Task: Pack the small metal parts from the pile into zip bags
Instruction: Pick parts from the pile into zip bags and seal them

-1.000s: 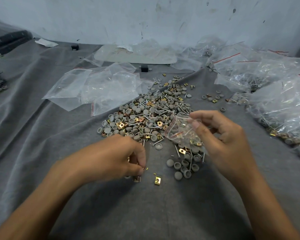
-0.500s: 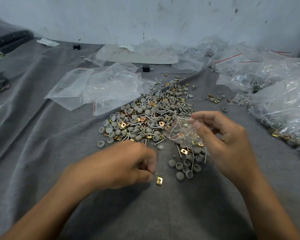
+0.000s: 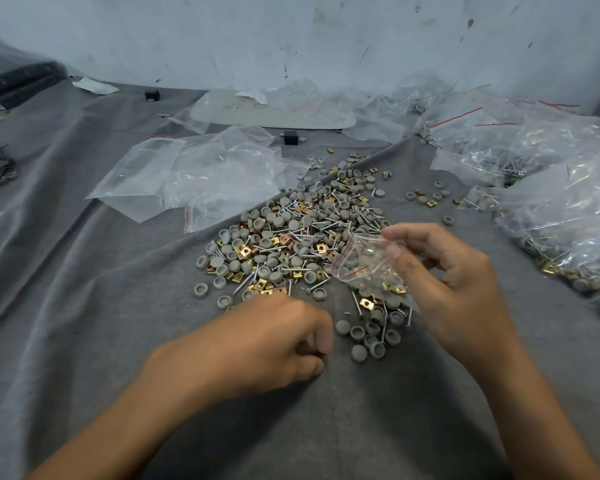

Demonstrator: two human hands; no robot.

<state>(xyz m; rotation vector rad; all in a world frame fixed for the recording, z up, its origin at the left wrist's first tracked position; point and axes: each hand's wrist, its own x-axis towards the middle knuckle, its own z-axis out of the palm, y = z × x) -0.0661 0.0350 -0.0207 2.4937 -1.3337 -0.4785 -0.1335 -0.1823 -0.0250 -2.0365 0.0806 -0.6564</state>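
The right hand point(image 3: 458, 289) pinches a small, partly filled zip bag point(image 3: 364, 268) open at the pile's point(image 3: 291, 237) near right edge, while the left hand point(image 3: 274, 344) curls tight just nearer on the grey cloth point(image 3: 84, 306), and I cannot tell whether it holds anything.

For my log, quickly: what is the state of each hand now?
Left hand: closed, seems to pinch a small part.
Right hand: holding a zip bag.
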